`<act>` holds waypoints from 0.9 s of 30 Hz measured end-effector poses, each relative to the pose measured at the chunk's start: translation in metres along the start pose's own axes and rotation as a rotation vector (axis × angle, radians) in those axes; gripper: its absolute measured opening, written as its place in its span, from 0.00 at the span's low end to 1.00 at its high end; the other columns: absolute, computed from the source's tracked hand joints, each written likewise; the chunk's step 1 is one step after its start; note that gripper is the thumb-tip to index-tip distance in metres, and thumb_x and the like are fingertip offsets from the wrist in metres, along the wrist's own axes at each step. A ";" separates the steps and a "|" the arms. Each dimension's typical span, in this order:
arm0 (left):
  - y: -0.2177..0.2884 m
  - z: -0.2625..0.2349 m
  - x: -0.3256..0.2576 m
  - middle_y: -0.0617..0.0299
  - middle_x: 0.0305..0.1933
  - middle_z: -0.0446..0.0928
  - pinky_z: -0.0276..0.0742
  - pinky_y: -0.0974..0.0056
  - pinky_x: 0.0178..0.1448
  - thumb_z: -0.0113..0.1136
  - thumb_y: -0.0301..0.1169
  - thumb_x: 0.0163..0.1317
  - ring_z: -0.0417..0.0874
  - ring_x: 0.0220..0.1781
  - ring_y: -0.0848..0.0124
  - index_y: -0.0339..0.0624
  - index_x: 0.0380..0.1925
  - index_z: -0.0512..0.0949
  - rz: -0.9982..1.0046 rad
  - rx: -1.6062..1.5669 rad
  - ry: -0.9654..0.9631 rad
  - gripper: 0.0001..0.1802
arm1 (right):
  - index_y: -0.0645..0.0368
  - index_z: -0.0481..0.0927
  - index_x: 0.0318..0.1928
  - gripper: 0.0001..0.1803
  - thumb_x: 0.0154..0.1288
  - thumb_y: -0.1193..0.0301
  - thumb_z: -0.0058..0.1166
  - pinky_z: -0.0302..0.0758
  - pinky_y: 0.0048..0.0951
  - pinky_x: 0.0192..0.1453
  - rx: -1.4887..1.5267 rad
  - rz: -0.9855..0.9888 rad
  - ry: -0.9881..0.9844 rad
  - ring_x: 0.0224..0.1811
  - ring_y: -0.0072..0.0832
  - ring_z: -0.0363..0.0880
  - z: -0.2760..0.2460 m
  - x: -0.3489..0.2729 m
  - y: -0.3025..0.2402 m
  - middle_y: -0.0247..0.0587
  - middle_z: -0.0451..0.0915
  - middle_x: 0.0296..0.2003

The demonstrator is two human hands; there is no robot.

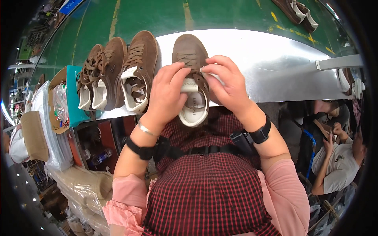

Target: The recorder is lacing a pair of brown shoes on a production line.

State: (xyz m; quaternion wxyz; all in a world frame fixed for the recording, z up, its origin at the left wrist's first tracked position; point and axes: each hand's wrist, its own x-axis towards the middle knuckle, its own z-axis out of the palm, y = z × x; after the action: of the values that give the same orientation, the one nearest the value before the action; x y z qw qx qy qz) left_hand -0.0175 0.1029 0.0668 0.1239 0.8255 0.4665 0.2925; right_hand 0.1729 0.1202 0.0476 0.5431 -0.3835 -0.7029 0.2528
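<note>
A brown suede shoe (189,53) with a white lining lies on the metal table (275,59), toe pointing away from me, heel over the near edge. My left hand (167,92) grips its left side at the tongue and collar. My right hand (226,80) pinches the tongue and laces from the right. Both hands cover the middle of the shoe. Three more brown shoes (118,72) lie side by side to the left on the same table.
A teal cardboard box (73,94) with a clear bag sits at the table's left end. Another pair of shoes (297,11) rests on the green belt beyond. A seated person (336,157) is at my right. Wrapped bundles (78,185) lie lower left.
</note>
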 end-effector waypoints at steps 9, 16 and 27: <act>-0.003 0.013 -0.012 0.52 0.52 0.74 0.70 0.55 0.59 0.55 0.15 0.39 0.73 0.54 0.52 0.38 0.40 0.77 0.047 -0.024 0.172 0.22 | 0.63 0.81 0.38 0.09 0.59 0.74 0.54 0.76 0.31 0.40 -0.001 0.315 -0.226 0.33 0.35 0.79 0.005 0.013 0.000 0.45 0.81 0.32; -0.002 0.017 -0.018 0.52 0.52 0.76 0.69 0.56 0.60 0.55 0.14 0.41 0.74 0.55 0.53 0.38 0.40 0.78 0.007 -0.066 0.219 0.21 | 0.61 0.80 0.48 0.14 0.62 0.72 0.53 0.76 0.27 0.39 0.485 0.932 -0.327 0.32 0.24 0.79 -0.003 -0.002 0.017 0.37 0.83 0.35; 0.000 0.017 -0.015 0.53 0.53 0.75 0.69 0.55 0.60 0.56 0.15 0.41 0.73 0.55 0.54 0.38 0.40 0.78 0.018 -0.026 0.191 0.21 | 0.59 0.80 0.44 0.17 0.52 0.80 0.50 0.77 0.38 0.47 -0.298 -0.191 -0.228 0.45 0.44 0.78 0.000 -0.004 0.026 0.45 0.79 0.45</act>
State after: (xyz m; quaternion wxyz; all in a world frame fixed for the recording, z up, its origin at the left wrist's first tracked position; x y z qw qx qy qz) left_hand -0.0130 0.0911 0.0474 0.0872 0.7963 0.4649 0.3771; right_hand 0.1804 0.1316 0.0250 0.4188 -0.3600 -0.8226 0.1355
